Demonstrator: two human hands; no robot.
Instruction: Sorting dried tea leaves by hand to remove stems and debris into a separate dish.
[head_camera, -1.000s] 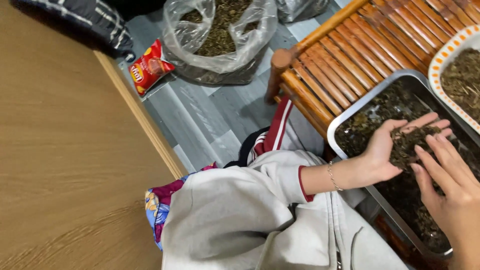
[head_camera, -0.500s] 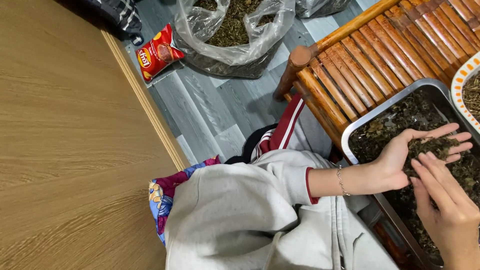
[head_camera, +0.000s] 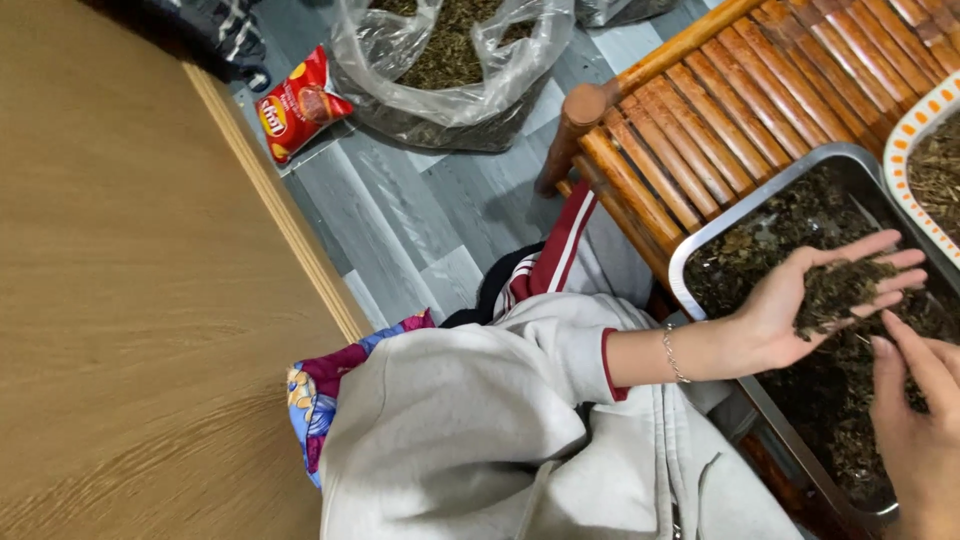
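**Hands over the leaf tray**

I see the left hand (head_camera: 800, 305) palm up, cupping a clump of dried leaves (head_camera: 835, 285) above the steel tray (head_camera: 700, 250). The right hand (head_camera: 920, 420), fingers loosely apart and empty, hovers just beside it. The tray rests on a bamboo bench (head_camera: 720, 110). A bowl (head_camera: 905, 150) flanks it; a leaf-filled bag (head_camera: 450, 70) and snack packet (head_camera: 295, 115) lie on the floor.

Dark leaves (head_camera: 835, 285) (silver tray (head_camera: 700, 245))

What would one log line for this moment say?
left hand: open palm holding dried leaves | right hand: fingers beside pile | below: metal tray of leaves | on bamboo bench
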